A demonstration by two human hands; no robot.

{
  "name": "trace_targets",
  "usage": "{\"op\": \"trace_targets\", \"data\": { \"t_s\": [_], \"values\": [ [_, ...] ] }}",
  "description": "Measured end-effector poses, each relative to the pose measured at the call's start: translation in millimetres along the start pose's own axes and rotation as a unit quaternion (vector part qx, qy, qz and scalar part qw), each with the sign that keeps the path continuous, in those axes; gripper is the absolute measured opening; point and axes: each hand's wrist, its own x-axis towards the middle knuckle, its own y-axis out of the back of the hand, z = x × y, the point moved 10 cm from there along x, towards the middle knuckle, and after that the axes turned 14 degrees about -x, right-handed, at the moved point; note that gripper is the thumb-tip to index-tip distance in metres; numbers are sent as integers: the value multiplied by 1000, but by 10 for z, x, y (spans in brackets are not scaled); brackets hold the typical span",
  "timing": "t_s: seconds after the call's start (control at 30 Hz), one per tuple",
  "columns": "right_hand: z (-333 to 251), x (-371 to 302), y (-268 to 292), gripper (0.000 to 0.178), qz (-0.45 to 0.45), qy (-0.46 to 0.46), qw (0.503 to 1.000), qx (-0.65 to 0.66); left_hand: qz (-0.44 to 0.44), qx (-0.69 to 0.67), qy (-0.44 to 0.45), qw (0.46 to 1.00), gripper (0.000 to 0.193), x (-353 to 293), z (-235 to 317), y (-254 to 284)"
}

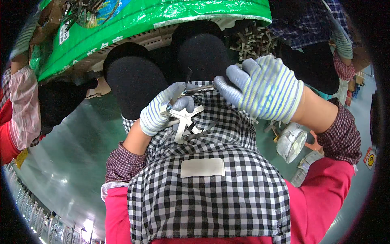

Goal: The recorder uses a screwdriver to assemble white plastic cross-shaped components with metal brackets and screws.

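Observation:
My left hand [164,109], in a striped, grey-coated glove, is closed round several flat branching white pieces [185,118] above my lap. Dark thin strips [202,133] stick out beneath them, against the checked apron [211,195]. A thin grey strip [200,88] runs from the left fingers across to my right hand [264,89]. That hand wears a matching glove; its fingers are curled, with thumb and fingertip at the strip's end. The exact kind of these pieces is too small to tell, and the left palm hides part of them.
A green plastic sheet [134,34] covers the surface ahead, with dark thin pieces [83,12] on it. Beyond my right hand lies a heap of similar grey-white pieces [254,44]. A whitish wrapped bundle [291,142] sits at my right. Co-workers' arms [25,101] show at both sides.

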Motion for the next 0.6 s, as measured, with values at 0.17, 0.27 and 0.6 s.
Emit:
{"op": "trace_targets", "data": {
  "t_s": [0.17,0.27,0.6],
  "values": [
    [282,-47,-450,23,-104,-143,926,334,-8,-22,-8,1000,36,12,-42,-5],
    [252,-156,-819,22,-270,-246,766,529,-1,-23,-16,1000,30,26,-100,48],
    [289,-221,-865,33,-243,-265,730,581,-45,-117,-47,991,42,39,-17,7]
  ]
}}
